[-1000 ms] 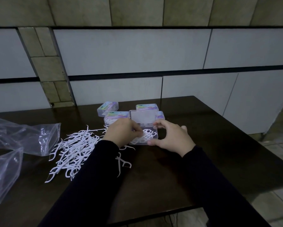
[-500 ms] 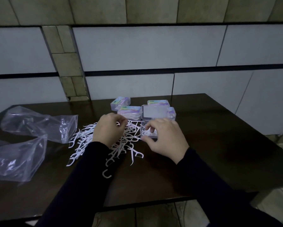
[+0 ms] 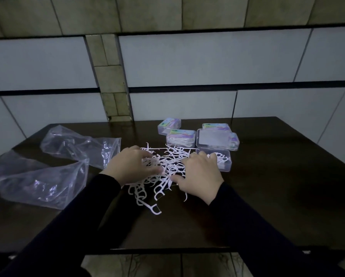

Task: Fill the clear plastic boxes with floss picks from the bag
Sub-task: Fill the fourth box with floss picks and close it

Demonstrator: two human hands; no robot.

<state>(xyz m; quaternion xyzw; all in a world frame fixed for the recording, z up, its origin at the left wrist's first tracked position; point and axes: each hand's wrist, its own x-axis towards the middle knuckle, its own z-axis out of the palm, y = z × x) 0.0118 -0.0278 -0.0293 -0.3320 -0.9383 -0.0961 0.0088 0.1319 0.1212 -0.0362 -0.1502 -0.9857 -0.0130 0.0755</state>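
A loose pile of white floss picks (image 3: pixel 167 166) lies on the dark table (image 3: pixel 267 196). My left hand (image 3: pixel 130 166) is clawed over the pile's left side, with thumb and fingers closed around some picks. My right hand (image 3: pixel 200 176) rests palm down on the pile's right side, thumb spread, fingertips at the near-left edge of the open clear box (image 3: pixel 224 162). That box holds a few picks, and its lid (image 3: pixel 213 139) stands raised behind it. Three closed boxes with coloured labels (image 3: pixel 169 125) (image 3: pixel 180 137) (image 3: pixel 216 125) sit behind.
Two crumpled clear plastic bags (image 3: pixel 79 144) (image 3: pixel 37 176) lie on the left part of the table. A tiled wall runs close behind the table's far edge. The near table edge is just under my forearms, with floor tiles below.
My right hand has left the open box and come down onto the pile. My left hand has spread over the picks. The camera has tilted and shifted, so everything sits further right in view.
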